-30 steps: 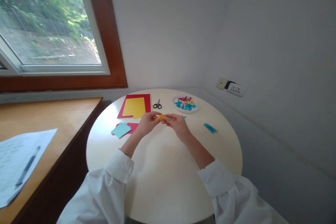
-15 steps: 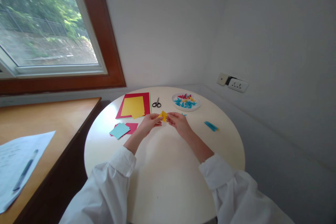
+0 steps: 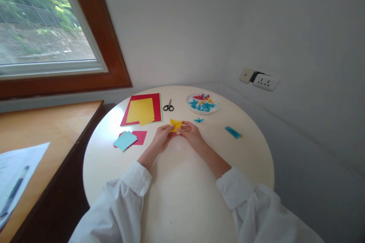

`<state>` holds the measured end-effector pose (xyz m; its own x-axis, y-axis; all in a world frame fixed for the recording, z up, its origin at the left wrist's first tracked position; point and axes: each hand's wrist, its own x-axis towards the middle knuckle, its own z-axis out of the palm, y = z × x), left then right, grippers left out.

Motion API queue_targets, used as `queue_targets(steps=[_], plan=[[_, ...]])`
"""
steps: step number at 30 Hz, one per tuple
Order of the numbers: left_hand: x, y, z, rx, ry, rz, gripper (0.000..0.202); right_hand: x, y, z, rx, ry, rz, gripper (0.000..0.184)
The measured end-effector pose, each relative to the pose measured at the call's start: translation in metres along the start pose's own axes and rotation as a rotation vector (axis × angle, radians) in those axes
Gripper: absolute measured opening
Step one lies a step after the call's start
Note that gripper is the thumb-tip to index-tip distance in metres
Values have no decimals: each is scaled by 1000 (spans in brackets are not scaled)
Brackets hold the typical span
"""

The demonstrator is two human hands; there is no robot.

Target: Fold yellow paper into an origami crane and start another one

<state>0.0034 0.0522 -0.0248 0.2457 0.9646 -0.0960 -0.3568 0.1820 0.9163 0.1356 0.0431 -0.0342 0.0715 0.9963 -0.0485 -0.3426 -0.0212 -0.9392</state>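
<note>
Between my two hands, over the round white table, is a piece of folded yellow paper, creased and wider than it is tall. My left hand pinches its left side, with the thumb on the front. My right hand grips its right side, thumb low near the bottom edge. The fingertips behind the paper are partly hidden. Just beyond my right hand lies a small blue paper crane on the tabletop.
At the back stands a white dish of red, yellow and blue cranes. Black-handled scissors lie left of it. Large paper sheets, small light-blue squares and red ones sit at left. Folded blue strips are at right.
The yellow paper has gone from a narrow, peaked shape to a wider, flatter one facing me. My hands have shifted their hold on it. The camera view has moved slightly.
</note>
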Motion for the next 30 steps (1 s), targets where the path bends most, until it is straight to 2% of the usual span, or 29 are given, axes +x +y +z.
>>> queue_targets(steps=[12, 19, 22, 25, 30], plan=[[-1, -2, -6, -182, -23, -91, 11, 1, 4, -2, 64, -18, 54, 35], [-4, -1, -5, -186, -59, -86, 17, -4, -1, -5, 68, -40, 82, 32], [-5, -2, -4, -157, -12, -50, 20, -4, -1, -5, 39, -22, 64, 31], [-7, -3, -3, -117, 60, -11, 34, -3, 2, -3, -24, 18, 21, 32], [-9, -3, 0, -58, 171, 8, 43, -5, 1, -4, -122, 80, -54, 41]])
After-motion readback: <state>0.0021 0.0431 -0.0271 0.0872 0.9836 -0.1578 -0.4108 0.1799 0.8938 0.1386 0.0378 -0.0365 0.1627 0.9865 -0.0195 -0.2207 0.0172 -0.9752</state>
